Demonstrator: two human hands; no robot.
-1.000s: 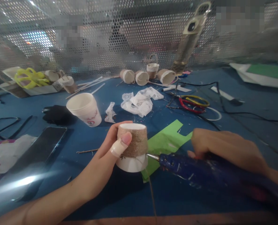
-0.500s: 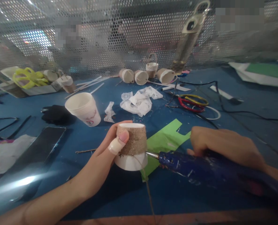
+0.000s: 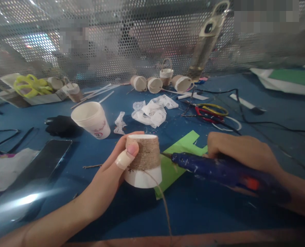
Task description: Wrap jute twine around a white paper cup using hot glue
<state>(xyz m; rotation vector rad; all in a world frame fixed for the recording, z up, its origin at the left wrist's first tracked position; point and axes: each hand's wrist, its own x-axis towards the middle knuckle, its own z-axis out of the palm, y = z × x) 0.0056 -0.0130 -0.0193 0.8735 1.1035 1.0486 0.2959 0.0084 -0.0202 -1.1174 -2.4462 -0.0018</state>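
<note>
My left hand (image 3: 116,164) grips a paper cup (image 3: 145,179) held upside down, thumb across its front. Brown twine (image 3: 148,152) winds round the cup from its base down over most of the side, leaving a white band near the rim. The loose twine end hangs down toward the table's front edge. A blue hot glue gun (image 3: 209,171) is in my right hand (image 3: 239,149), fingers wrapped round it. Its metal nozzle points left, close to the twine-covered side of the cup. Beneath the nozzle lies a light green paper piece (image 3: 178,151).
A stack of white paper cups (image 3: 93,120) stands at left, near a dark phone (image 3: 49,154). Crumpled white lace (image 3: 153,111) lies behind the held cup. Scissors (image 3: 211,111) and black cable are at right. Small twine-wrapped cups (image 3: 154,85) line the perforated metal screen (image 3: 142,41).
The glue gun has tilted and its nozzle has risen, now higher beside the cup's wrapped side and slightly away from it. The cup has shifted a little left in my left hand.
</note>
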